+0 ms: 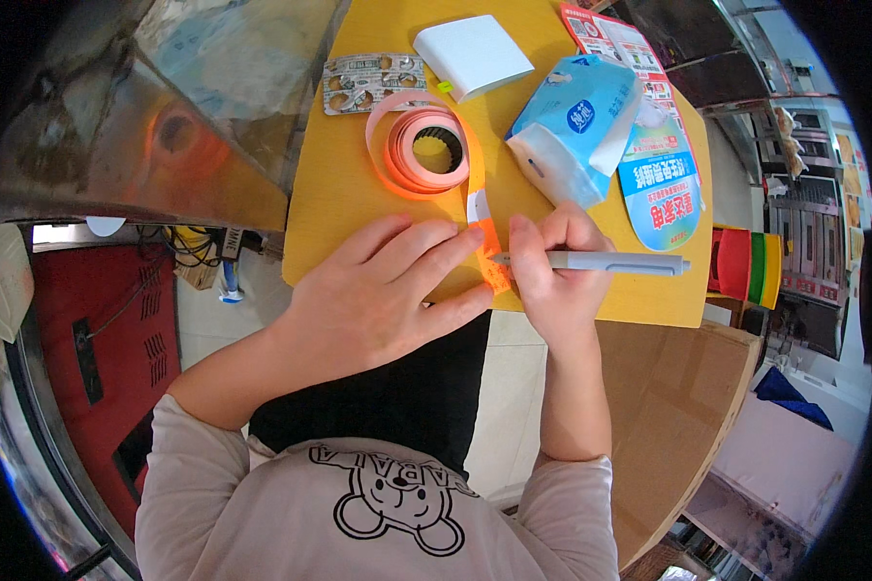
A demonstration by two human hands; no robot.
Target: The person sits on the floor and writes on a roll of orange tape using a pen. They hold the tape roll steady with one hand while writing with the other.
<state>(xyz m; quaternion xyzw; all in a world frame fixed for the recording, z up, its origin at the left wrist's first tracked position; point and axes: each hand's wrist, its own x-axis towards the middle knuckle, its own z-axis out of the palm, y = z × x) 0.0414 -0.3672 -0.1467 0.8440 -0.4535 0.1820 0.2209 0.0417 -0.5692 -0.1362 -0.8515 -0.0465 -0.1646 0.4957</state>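
On the yellow table (649, 310) lies a roll of orange label tape (388, 160), its loose end (487, 254) running toward me. My left hand (383, 281) rests with fingers spread, the fingertips pressing on the strip's left edge. A pale grey-white pen (620, 261) is gripped in my right hand (560, 276); its tip touches the orange end of the strip, where small dark marks show. The pen's barrel points off to the right.
Behind the roll lie a blister pack (373, 82) and a white box (473, 56). A blue tissue pack (576, 126) sits to the right, against a printed fan-shaped leaflet (659, 194). A cardboard box (673, 407) stands below the table's right side.
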